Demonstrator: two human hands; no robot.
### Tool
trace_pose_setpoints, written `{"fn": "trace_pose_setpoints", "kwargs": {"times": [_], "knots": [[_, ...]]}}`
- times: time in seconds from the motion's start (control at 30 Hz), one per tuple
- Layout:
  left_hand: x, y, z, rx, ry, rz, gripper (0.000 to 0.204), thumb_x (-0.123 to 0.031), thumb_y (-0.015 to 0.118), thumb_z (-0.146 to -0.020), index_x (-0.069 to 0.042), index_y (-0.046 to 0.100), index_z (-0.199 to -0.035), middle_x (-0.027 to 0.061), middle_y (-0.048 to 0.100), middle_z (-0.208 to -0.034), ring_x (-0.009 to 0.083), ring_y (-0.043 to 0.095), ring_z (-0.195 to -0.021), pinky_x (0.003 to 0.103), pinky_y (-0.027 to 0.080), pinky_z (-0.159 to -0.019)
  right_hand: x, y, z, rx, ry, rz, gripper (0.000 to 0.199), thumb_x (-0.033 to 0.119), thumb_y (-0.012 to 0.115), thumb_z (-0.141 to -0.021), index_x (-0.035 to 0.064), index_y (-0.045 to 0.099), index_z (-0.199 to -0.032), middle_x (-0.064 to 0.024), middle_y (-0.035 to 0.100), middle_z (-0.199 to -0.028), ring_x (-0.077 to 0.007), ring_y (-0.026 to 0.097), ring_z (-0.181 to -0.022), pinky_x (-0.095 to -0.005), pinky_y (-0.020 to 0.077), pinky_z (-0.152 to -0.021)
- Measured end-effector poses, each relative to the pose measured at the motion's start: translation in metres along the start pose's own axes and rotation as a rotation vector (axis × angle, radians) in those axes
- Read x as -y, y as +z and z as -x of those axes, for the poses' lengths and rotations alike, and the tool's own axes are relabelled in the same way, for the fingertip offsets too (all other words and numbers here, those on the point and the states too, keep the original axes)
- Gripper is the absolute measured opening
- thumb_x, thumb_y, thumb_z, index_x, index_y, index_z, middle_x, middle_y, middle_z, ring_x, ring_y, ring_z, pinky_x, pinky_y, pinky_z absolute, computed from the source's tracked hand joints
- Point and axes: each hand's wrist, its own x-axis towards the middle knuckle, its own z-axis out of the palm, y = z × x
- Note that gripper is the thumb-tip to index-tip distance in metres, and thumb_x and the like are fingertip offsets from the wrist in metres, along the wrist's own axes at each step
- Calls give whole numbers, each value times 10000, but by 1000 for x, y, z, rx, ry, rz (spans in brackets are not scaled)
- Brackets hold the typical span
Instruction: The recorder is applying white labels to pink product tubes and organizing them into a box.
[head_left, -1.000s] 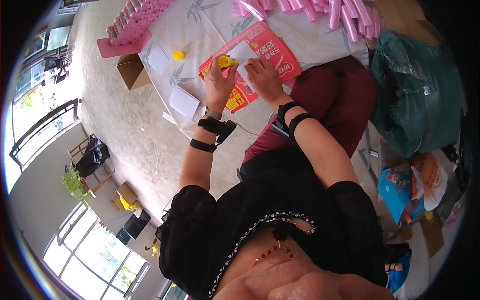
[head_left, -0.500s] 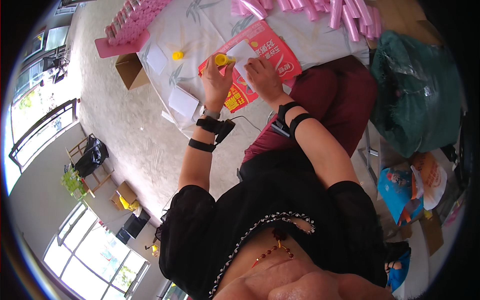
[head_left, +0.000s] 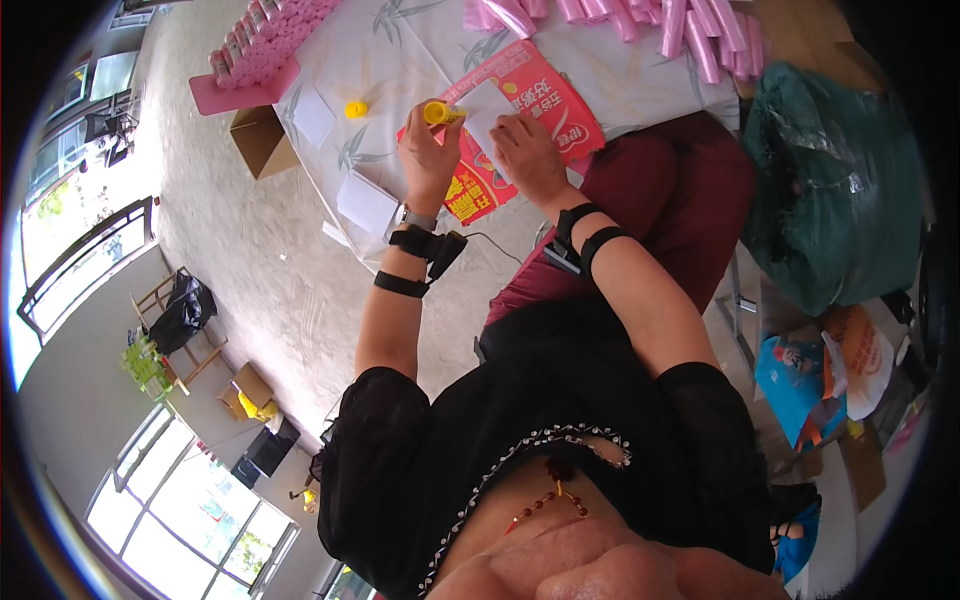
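A pink tray (head_left: 245,92) of pink tubes sits at the far left edge of the tabletop (head_left: 420,60), with an open cardboard box (head_left: 262,140) on the floor just beside it. Next along, a white sheet (head_left: 313,117) and a yellow cap (head_left: 355,109) lie on the cloth, and another white card (head_left: 366,203) rests near the tabletop's edge.

The left hand (head_left: 428,160) is raised over the tabletop, its grip pressed around a yellow tube (head_left: 440,113), whose tip points right and meets a white paper (head_left: 487,108). That paper lies on a red leaflet (head_left: 505,130) in the middle of the tabletop.

The right hand (head_left: 528,158) rests on the paper and leaflet just beside the left; its fingers lie flat and slightly spread, pressing the paper down rather than pinching it. Both wrists wear black straps.

Farther right, pink rolls (head_left: 650,22) lie along the top edge, a dark red cushion (head_left: 680,200) sits below them, and a green bag (head_left: 835,190) stands at the far right.
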Motion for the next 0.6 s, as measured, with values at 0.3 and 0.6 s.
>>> {"fn": "trace_pose_setpoints", "kwargs": {"times": [0.3,0.6], "knots": [[-13,35,-30,-17,113,3,279,-82,777,-881,14,610,-1083,190,691,-1006,333,736,-879,364,600,-745,1,1,-1,8,-1,-10,227,63,702,-816,40,668,-1040,-108,650,-1123,-285,616,-1070,-397,528,-932],[-2,14,-11,-25,45,-41,312,-94,792,-881,-2,616,-1122,166,707,-992,312,747,-856,349,600,-755,1,-1,-1,0,4,6,225,55,707,-812,39,661,-1031,-108,653,-1133,-284,619,-1070,-399,532,-933]]}}
